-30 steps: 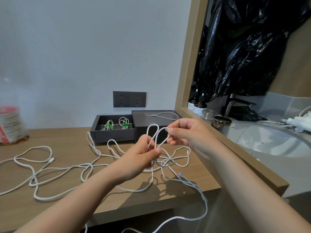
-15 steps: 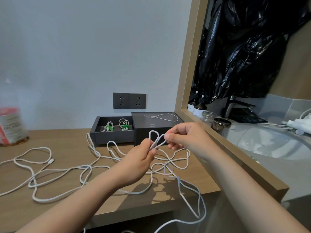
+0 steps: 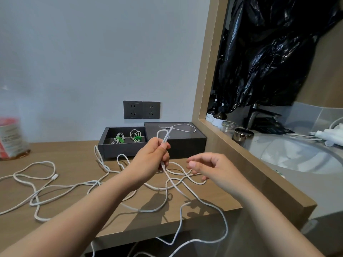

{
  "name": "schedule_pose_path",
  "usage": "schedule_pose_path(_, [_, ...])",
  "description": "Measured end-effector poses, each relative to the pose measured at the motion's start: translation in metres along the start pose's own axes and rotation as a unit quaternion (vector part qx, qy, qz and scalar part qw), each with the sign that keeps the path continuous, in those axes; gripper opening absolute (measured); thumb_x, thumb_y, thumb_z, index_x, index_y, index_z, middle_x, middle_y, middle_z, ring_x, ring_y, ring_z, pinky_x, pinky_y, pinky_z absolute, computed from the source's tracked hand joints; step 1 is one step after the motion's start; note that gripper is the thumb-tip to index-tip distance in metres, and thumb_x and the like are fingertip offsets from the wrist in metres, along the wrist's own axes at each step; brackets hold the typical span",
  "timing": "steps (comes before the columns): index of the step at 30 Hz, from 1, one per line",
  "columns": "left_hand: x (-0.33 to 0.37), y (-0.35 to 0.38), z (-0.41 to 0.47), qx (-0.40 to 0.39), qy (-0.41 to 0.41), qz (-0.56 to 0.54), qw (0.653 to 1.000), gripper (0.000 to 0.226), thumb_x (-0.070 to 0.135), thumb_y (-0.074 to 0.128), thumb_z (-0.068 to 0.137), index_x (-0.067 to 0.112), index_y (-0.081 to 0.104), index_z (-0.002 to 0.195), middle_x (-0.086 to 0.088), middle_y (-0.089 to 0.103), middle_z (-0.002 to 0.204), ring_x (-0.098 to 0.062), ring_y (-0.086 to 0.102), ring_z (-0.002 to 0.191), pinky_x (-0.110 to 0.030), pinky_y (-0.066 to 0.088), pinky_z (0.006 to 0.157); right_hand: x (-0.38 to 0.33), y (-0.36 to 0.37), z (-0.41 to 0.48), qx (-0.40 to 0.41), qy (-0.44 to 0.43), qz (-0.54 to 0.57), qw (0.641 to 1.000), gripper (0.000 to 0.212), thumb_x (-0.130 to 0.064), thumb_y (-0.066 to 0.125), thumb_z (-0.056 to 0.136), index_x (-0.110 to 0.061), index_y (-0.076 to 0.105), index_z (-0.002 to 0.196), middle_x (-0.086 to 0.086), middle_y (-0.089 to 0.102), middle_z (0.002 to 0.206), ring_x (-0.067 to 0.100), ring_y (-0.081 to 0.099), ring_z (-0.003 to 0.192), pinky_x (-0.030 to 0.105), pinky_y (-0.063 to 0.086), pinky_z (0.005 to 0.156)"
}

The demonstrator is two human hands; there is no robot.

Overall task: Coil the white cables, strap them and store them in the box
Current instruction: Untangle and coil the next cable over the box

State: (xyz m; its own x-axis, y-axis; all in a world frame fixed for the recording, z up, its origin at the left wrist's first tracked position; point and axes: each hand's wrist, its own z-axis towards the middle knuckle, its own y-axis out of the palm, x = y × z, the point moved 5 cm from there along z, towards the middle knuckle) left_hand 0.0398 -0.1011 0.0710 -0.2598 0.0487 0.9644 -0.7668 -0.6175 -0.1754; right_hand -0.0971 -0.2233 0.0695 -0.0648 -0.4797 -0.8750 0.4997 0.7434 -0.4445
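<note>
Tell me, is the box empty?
No: two coiled cables bound with green straps lie inside the open box.

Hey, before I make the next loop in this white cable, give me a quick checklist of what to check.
1. Left hand grips the started loops of the cable: ok.
2. Right hand free for the next length: ok, it holds nothing.
3. Slack untangled: not ok; it crosses itself on the desk and hangs over the edge.
4. Box open: ok, two strapped coils inside.
5. Spare strap within reach: cannot tell; none shows.
</note>
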Motion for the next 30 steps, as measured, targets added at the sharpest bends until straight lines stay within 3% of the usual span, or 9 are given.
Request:
schedule_pose_path(5, [0.006, 0.0, 0.004, 0.032, -0.011, -0.085, 0.996, 0.02, 0.021, 0.032, 0.105, 0.012, 0.047, 0.096, 0.0, 0.047, 0.062, -0.017, 0.053, 0.06, -0.031, 0.049, 0.064, 0.004, 0.014, -0.012, -0.072, -0.006, -0.014, 0.997, 0.034, -0.047, 0.063, 0.08, -0.024, 0.075, 0.102, -0.01, 0.075, 0.094, 0.001, 0.068, 0.092, 0.012, 0.05, 0.072])
schedule_pose_path(11, [0.01, -0.008, 0.01, 0.067, -0.055, -0.187, 0.978, 0.018, 0.022, 0.031, 0.106, 0.012, 0.046, 0.1, -0.002, 0.042, 0.062, -0.013, 0.044, 0.048, -0.021, 0.041, 0.043, 0.005, 0.019, -0.011, -0.108, -0.008, -0.03, 0.994, 0.018, -0.034, 0.067, 0.088, -0.02, 0.078, 0.09, -0.008, 0.073, 0.085, 0.007, 0.066, 0.087, 0.024, 0.054, 0.082])
schedule_pose_path(15, [0.009, -0.013, 0.009, 0.072, -0.06, -0.202, 0.975, 0.018, 0.021, 0.03, 0.106, 0.012, 0.045, 0.099, -0.001, 0.036, 0.062, -0.011, 0.031, 0.048, -0.019, 0.028, 0.042, 0.009, 0.019, -0.011, -0.13, -0.002, -0.042, 0.991, 0.01, -0.023, 0.071, 0.087, -0.016, 0.077, 0.092, -0.006, 0.073, 0.083, 0.007, 0.067, 0.082, 0.02, 0.053, 0.076])
schedule_pose_path(20, [0.006, -0.016, 0.01, 0.07, -0.057, -0.166, 0.982, 0.019, 0.022, 0.032, 0.105, 0.014, 0.047, 0.097, 0.0, 0.038, 0.06, -0.01, 0.031, 0.047, -0.019, 0.029, 0.04, 0.012, 0.011, -0.009, -0.095, -0.004, -0.101, 0.99, 0.008, -0.028, 0.071, 0.088, -0.023, 0.076, 0.084, -0.003, 0.072, 0.081, 0.01, 0.067, 0.08, 0.024, 0.055, 0.075])
schedule_pose_path(25, [0.002, -0.015, 0.007, 0.06, -0.047, -0.15, 0.986, 0.019, 0.021, 0.031, 0.105, 0.012, 0.043, 0.093, 0.0, 0.037, 0.059, -0.009, 0.031, 0.044, -0.018, 0.029, 0.038, 0.005, 0.002, -0.009, -0.051, -0.03, -0.195, 0.979, 0.016, -0.04, 0.069, 0.087, -0.031, 0.073, 0.075, -0.013, 0.067, 0.076, 0.001, 0.061, 0.073, 0.014, 0.048, 0.063])
schedule_pose_path(30, [-0.008, -0.016, 0.001, 0.05, -0.063, -0.127, 0.989, 0.021, 0.022, 0.032, 0.105, 0.012, 0.041, 0.089, 0.0, 0.038, 0.06, -0.01, 0.032, 0.047, -0.02, 0.03, 0.043, -0.01, -0.007, -0.011, -0.004, -0.075, -0.157, 0.985, 0.015, -0.033, 0.07, 0.087, -0.025, 0.074, 0.076, -0.007, 0.069, 0.073, -0.002, 0.055, 0.061, 0.014, 0.044, 0.058])
